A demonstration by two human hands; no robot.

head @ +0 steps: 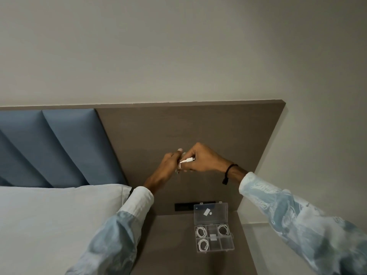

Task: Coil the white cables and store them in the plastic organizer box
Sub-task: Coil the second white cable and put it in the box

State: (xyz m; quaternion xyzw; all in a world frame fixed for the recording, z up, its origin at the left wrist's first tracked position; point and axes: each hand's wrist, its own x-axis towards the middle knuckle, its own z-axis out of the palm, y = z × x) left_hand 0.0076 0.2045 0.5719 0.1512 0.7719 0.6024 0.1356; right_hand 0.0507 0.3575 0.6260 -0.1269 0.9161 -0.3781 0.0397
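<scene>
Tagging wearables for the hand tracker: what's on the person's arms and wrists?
Both arms wear pale blue-and-white mottled long sleeves with plain white cuffs. The right wrist carries a thin black cord bracelet with a dangling end. Both hands are bare, without gloves.

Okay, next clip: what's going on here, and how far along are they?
A person is holding a white cable up in front of the headboard, the left hand and right hand close together around it, apparently coiling it. Below, on the bedside table, the clear organizer box sits with its lid open. Three of its compartments already hold coiled cables; the others look mostly empty. So this cable is not yet stored.
</scene>
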